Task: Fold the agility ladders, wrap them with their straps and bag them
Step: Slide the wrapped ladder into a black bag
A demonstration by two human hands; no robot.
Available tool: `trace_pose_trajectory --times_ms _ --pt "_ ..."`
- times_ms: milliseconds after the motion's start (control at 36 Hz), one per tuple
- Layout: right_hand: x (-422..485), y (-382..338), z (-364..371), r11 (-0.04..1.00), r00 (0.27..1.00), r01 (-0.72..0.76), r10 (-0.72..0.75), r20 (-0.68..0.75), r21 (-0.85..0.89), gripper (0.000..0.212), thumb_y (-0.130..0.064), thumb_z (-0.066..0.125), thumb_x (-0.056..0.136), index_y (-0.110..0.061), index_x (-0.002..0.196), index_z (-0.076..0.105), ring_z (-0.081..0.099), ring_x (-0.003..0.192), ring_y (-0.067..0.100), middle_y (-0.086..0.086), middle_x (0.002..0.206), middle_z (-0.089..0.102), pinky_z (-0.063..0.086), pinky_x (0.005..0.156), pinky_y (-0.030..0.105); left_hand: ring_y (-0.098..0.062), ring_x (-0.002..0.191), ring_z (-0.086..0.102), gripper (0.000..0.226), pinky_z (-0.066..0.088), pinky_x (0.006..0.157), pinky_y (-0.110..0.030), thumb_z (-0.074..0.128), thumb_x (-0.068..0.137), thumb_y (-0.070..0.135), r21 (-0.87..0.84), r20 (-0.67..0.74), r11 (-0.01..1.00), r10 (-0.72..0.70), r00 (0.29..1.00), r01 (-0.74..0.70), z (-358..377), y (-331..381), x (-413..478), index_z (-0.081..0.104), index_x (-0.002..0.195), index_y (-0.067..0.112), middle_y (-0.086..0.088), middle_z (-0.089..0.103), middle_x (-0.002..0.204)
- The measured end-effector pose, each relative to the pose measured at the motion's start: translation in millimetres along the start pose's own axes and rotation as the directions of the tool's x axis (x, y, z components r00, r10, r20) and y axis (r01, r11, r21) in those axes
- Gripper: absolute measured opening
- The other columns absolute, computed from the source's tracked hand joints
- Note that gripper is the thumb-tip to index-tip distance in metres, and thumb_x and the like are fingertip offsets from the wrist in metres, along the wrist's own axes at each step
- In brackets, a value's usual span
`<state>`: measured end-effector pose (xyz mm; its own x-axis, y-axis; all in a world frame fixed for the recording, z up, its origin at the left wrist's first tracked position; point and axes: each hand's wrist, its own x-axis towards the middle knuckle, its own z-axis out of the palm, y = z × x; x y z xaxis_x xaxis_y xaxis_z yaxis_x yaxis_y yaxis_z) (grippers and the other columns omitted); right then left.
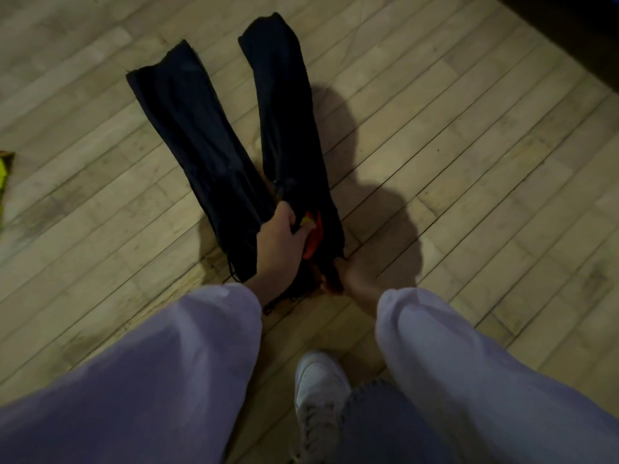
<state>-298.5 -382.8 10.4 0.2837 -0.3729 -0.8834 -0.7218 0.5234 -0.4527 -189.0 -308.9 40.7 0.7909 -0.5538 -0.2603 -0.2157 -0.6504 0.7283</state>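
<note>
Two long black bags lie on the wooden floor in a V shape, the left bag (197, 135) and the right bag (288, 118), their near ends close together. Orange and yellow ladder rungs (313, 231) show at the open mouth of the right bag. My left hand (279, 242) grips the bag's mouth edge beside the rungs. My right hand (351, 274) holds the near right corner of the same bag's mouth, fingers partly hidden under the dark fabric. A black drawstring (278, 303) trails on the floor below my hands.
A yellow-green object (5, 175) peeks in at the left edge of the floor. My white shoe (318, 386) stands just behind the bags. A dark surface (569, 25) fills the top right corner. Wooden planks (469, 162) stretch all around.
</note>
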Motion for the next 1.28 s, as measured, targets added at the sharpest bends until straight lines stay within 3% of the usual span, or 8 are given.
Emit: trace_pose_trajectory --times_ms 250,361,417,472,667,889,972,1278 --pt "4.0 8.9 -0.3 0.988 0.998 -0.064 0.068 0.018 -0.137 0.026 0.003 0.040 0.094 -0.007 0.072 0.050 0.053 0.053 0.018 0.011 0.064 0.055 0.044 0.049 0.027 -0.021 0.071 0.052 0.011 0.036 0.054 -0.030 0.052 0.093 0.017 0.310 0.213 0.950 -0.025 0.977 -0.043 22.3 -15.1 14.7 0.045 0.087 0.010 -0.002 0.052 0.076" --pt "-4.3 13.1 -6.3 0.970 0.969 -0.196 0.214 0.120 -0.145 0.026 0.006 0.035 0.096 0.002 0.080 0.056 0.057 0.070 0.029 0.020 0.082 0.056 0.050 0.057 0.026 -0.030 0.100 0.058 0.028 0.042 0.071 -0.028 0.051 0.096 0.020 0.381 0.660 0.871 -0.023 0.751 -0.309 27.5 -23.9 4.5 0.047 0.118 0.003 -0.015 0.058 0.112" --pt "-8.4 11.7 -6.8 0.959 0.953 -0.222 0.252 0.167 -0.177 0.030 -0.005 0.035 0.101 0.013 0.113 0.055 0.060 0.100 0.040 0.029 0.117 0.058 0.051 0.081 0.034 -0.030 0.107 0.054 0.042 0.037 0.076 -0.025 0.052 0.096 0.025 0.375 0.797 0.858 -0.106 0.595 -0.351 26.5 -27.5 -3.5 0.041 0.130 0.004 -0.016 0.054 0.121" --pt "-13.6 5.0 -6.7 0.943 0.948 -0.199 0.254 0.190 -0.265 0.037 -0.011 0.039 0.100 0.009 0.130 0.050 0.064 0.091 0.031 0.025 0.125 0.060 0.051 0.073 0.035 -0.029 0.107 0.055 0.042 0.037 0.078 -0.024 0.053 0.096 0.027 0.361 0.843 0.858 -0.133 0.520 -0.365 20.3 -27.7 -9.0 0.044 0.130 0.006 -0.015 0.055 0.122" --pt "-56.8 -50.7 3.1 0.895 0.949 -0.187 0.271 0.162 -0.406 0.052 -0.044 0.043 0.100 0.001 0.078 0.057 0.055 0.045 0.024 0.009 0.042 0.058 0.045 0.042 0.023 -0.026 0.097 0.057 0.020 0.038 0.075 -0.028 0.047 0.096 0.020 0.415 0.754 0.842 -0.105 0.649 -0.345 -57.0 17.0 -8.0 0.058 0.108 0.008 -0.010 0.059 0.108" --pt "-178.5 -148.3 38.8 0.934 0.964 0.172 -0.093 0.249 -0.315 0.020 -0.019 0.059 0.090 0.001 0.092 0.064 0.065 0.088 0.036 0.016 0.086 0.065 0.055 0.079 0.041 -0.028 0.113 0.056 0.027 0.037 0.081 -0.018 0.045 0.099 0.014 0.381 0.524 0.909 -0.063 0.849 -0.167 -181.9 98.2 -41.9 0.061 0.118 0.003 -0.013 0.061 0.121" --pt "-225.4 -172.9 53.2 0.913 0.944 0.270 -0.190 0.269 -0.305 0.020 -0.010 0.054 0.091 -0.002 0.075 0.061 0.062 0.070 0.031 0.014 0.070 0.060 0.052 0.069 0.038 -0.034 0.111 0.058 0.026 0.045 0.091 -0.035 0.048 0.096 0.009 0.347 0.437 0.935 -0.094 0.895 -0.071 -221.2 118.9 -68.5 0.061 0.116 -0.001 -0.020 0.063 0.118" --pt "-364.1 -176.4 161.6 0.781 0.848 0.454 -0.232 0.476 -0.428 0.024 -0.011 0.053 0.091 -0.002 0.071 0.060 0.063 0.056 0.022 0.011 0.064 0.064 0.050 0.052 0.025 -0.040 0.090 0.065 0.023 0.048 0.068 -0.039 0.050 0.090 0.008 0.153 0.140 0.988 -0.049 0.989 0.028 -358.7 88.6 -170.4 0.065 0.102 -0.006 -0.025 0.068 0.099"
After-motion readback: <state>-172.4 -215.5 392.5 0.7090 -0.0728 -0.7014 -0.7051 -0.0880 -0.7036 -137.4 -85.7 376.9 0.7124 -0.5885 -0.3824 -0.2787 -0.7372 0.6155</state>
